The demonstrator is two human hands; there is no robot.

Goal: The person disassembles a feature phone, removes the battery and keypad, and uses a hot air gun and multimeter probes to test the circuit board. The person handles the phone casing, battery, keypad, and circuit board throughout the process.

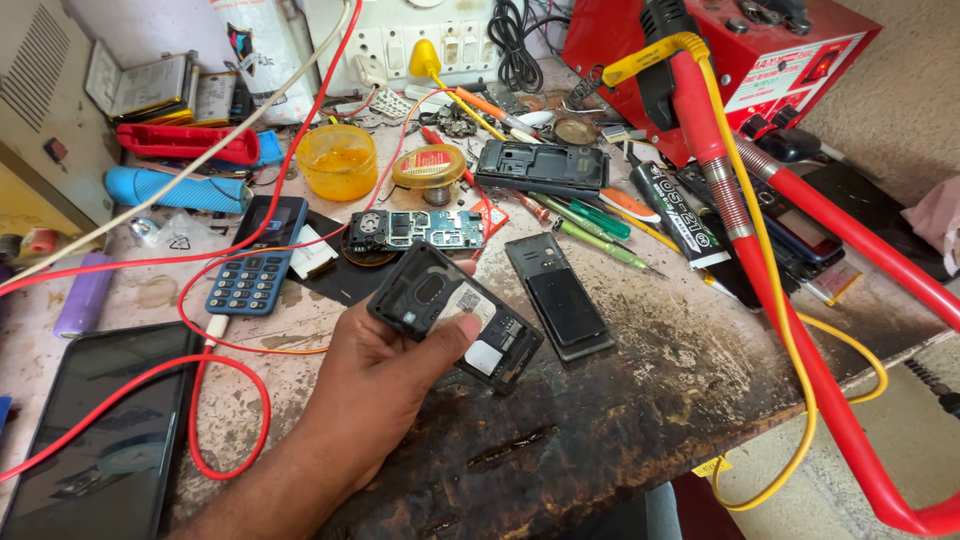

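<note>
Left hand holds an opened phone shell over a cluttered counter.

The scarred counter [600,400] carries a red station [780,50], a dark tablet [95,430], a blue keypad phone [255,255] and a circuit board [420,230]. The left hand [385,375] has its fingers clamped on the shell [455,315], thumb across it, just above the counter's middle.

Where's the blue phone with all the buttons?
The blue keypad phone lies on the workbench's left side, left of the bare circuit board and under a red wire.

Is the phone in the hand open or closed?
Open. The phone in the left hand has no back cover; its inner parts show.
</note>
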